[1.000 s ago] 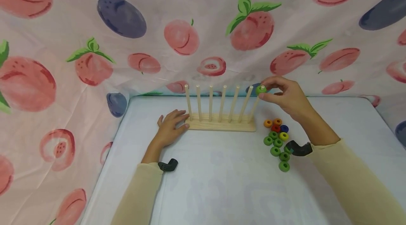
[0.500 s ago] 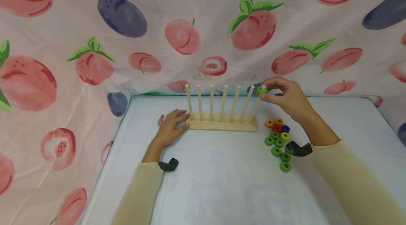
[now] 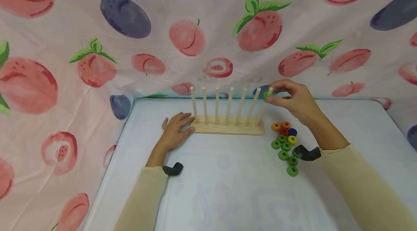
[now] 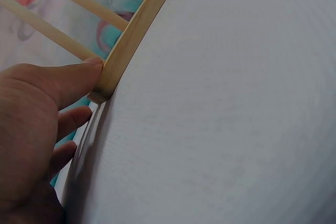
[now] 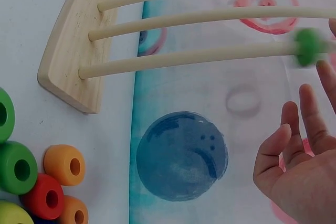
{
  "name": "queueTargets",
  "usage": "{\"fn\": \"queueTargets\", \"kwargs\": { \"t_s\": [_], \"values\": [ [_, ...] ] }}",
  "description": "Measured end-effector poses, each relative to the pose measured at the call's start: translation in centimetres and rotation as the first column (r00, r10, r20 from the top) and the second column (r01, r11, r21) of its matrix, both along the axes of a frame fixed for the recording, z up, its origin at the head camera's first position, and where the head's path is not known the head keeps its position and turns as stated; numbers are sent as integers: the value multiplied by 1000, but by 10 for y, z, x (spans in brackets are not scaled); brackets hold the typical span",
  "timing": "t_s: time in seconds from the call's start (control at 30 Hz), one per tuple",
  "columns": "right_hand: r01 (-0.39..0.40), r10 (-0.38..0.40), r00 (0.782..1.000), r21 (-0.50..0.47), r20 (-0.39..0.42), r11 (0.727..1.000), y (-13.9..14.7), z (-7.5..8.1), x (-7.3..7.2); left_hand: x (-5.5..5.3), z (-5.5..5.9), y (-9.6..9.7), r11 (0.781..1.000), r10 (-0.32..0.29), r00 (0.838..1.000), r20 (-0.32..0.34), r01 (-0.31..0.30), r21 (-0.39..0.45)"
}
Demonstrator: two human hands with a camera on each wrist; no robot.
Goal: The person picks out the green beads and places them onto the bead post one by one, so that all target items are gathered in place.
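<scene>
A wooden peg rack [image 3: 228, 129] with a row of upright pegs stands at the back of the white table. My left hand [image 3: 176, 131] holds the rack's left end, thumb [image 4: 79, 80] on the base and index finger at its rear corner. At the rack's right end, my right hand [image 3: 294, 100] is raised beside the top of the last peg. A green bead [image 5: 308, 47] is threaded on that peg, blurred in the right wrist view. It sits just below the right fingertips [image 5: 326, 72], which are spread around the peg top.
Right of the rack lies a cluster of loose beads: several green beads [image 3: 282, 155], two orange beads [image 3: 276, 126], one red bead [image 5: 43, 196], one blue bead [image 3: 292, 132] and one yellow bead [image 3: 292, 140]. A fruit-patterned cloth [image 3: 156, 79] hangs behind the table.
The green bead has slipped slightly down the rightmost peg, out from the right fingertips, and more of the peg's top shows. The left hand and the rack have stayed put.
</scene>
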State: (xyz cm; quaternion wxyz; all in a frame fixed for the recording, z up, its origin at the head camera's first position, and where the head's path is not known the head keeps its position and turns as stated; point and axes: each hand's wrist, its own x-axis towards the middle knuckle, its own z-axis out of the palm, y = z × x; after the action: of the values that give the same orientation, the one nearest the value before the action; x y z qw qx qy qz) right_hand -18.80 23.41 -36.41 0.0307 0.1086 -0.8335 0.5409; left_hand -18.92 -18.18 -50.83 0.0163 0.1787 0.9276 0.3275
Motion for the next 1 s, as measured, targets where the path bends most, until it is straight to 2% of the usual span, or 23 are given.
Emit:
{"fn": "queueTargets", "kwargs": {
  "t_s": [0.23,0.43,0.63,0.8,0.9,1.0],
  "values": [
    [20,-22,998,35,65,999,4,0,2,-1,0,-1,1000,3,1000,3,-3,1],
    [19,-36,994,156,107,988,19,-3,7,1,2,1,1000,2,1000,17,-2,2],
    [-12,-27,990,275,137,961,39,-10,18,1,3,1,1000,-5,1000,12,5,-5],
    [-78,33,990,346,134,935,64,-26,25,1,2,1,1000,-7,1000,8,7,-4],
    [-138,101,987,347,122,928,78,-37,28,1,2,0,1000,-8,1000,9,8,-2],
    [-177,137,981,352,136,919,92,-47,32,0,2,0,1000,-11,1000,9,11,-1]
  ]
}}
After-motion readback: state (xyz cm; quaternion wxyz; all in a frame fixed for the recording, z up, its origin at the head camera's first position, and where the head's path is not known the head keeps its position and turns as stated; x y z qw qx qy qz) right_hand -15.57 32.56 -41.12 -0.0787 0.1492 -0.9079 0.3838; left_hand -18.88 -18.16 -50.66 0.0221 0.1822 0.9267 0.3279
